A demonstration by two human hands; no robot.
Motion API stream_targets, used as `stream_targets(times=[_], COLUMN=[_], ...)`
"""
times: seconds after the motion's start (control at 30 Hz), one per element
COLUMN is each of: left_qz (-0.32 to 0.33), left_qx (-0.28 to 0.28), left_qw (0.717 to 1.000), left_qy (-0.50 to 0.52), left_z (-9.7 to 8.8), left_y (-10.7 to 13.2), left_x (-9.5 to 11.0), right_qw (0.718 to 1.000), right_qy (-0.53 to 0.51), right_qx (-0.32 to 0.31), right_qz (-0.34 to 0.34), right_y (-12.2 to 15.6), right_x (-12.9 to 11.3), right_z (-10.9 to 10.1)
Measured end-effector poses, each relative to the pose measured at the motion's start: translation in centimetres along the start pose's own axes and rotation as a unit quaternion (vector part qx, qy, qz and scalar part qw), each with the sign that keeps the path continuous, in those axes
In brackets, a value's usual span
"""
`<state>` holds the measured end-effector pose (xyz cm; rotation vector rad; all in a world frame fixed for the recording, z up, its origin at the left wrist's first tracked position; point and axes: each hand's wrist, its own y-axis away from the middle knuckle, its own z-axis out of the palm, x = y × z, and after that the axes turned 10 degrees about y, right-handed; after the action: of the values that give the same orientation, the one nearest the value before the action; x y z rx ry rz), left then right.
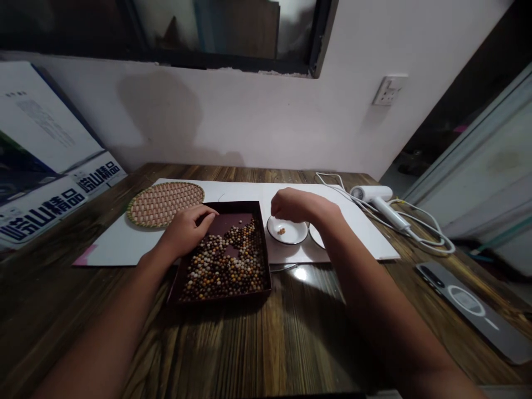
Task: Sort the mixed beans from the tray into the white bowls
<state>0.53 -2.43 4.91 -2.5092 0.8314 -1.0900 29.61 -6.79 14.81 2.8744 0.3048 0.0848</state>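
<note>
A dark shallow box (268, 260) holds many small round beads (226, 271) in brown, black, yellow and cream. My left hand (189, 227) lies over its left rim, fingers curled over the edge and thumb close to the index finger. My right hand (288, 204) is closed above the back edge of a white bowl (296, 233), its fingertips turned down and away from view. Whatever it holds is hidden. Inside that bowl sits a small cluster of light brown beads (281, 231). A second white bowl (316, 238) is partly covered by my right forearm.
A woven oval mat (166, 204) lies at the left on a white board (120, 244). To the right are a white hair dryer (384, 208) with a looped cord and a grey phone (469, 307). Printed boxes (50, 205) stand far left, near the wall.
</note>
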Motion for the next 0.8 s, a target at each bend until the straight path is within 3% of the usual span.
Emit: stream_targets(times=[0.1, 0.17, 0.37, 0.47, 0.6, 0.8], left_qz=[0.007, 0.007, 0.001, 0.008, 0.008, 0.014], left_qx=[0.004, 0.003, -0.005, -0.003, -0.005, -0.007], left_qw=[1.0, 1.0, 1.0, 1.0, 1.0, 1.0], left_qy=[0.002, 0.003, -0.003, -0.009, -0.011, -0.018], left_z=[0.0, 0.0, 0.0, 0.0, 0.0, 0.0], left_y=[0.0, 0.0, 0.1, 0.0, 0.0, 0.0], left_x=[0.1, 0.0, -0.2, -0.2, -0.2, -0.6], right_qw=[0.999, 0.998, 0.993, 0.986, 0.975, 0.968], right_qy=[0.006, -0.002, -0.049, -0.021, 0.048, 0.059], right_qx=[-0.025, -0.035, 0.022, 0.007, -0.017, -0.038], right_qz=[0.048, 0.045, -0.104, -0.165, -0.215, -0.24], right_y=[0.1, -0.1, -0.1, 0.1, -0.2, -0.9], right_x=[0.9, 0.9, -2.4, -5.0, -6.8, -7.3], right_z=[0.0, 0.1, 0.3, 0.6, 1.4, 2.5])
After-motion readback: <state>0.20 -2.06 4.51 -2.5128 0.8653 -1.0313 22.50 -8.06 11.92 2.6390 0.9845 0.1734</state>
